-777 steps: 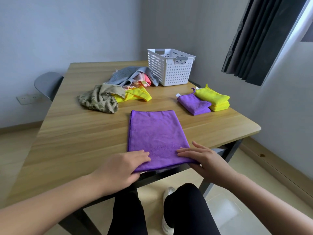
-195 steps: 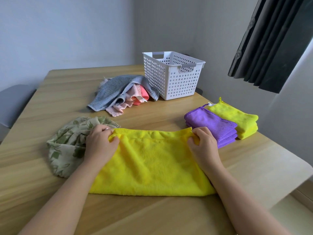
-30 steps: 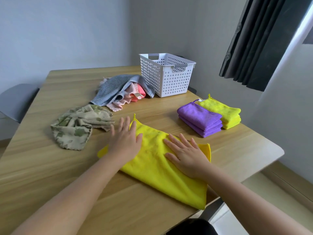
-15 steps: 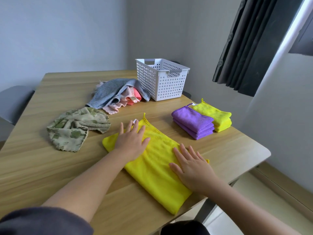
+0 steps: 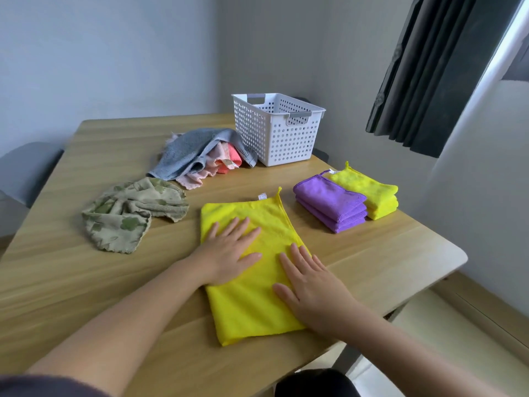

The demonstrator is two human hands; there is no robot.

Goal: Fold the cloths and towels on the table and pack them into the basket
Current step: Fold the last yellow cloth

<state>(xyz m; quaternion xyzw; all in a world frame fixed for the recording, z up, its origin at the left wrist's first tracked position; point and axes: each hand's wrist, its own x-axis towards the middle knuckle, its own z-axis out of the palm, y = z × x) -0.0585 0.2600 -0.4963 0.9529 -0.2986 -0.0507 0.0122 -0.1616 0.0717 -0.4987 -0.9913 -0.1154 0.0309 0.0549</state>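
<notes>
A yellow cloth (image 5: 252,308), folded into a long strip, lies on the wooden table (image 5: 372,253) in front of me. My left hand (image 5: 229,250) presses flat on its upper left part with fingers spread. Flat on the cloth's right side lies my right hand (image 5: 312,287). To the right sit folded purple cloths (image 5: 329,202) and folded yellow cloths (image 5: 369,190), side by side. A white perforated basket (image 5: 274,130) stands at the back; nothing shows inside it.
A crumpled green leaf-print cloth (image 5: 128,213) lies to the left. A heap with a grey towel (image 5: 189,150) over pink cloths (image 5: 220,164) rests beside the basket. The table's right edge is near, a dark curtain (image 5: 435,67) hangs beyond, and a grey chair (image 5: 25,167) stands left.
The yellow cloth has turned from slanted to nearly straight in front of me. Both hands stay flat on it and have slid slightly with it.
</notes>
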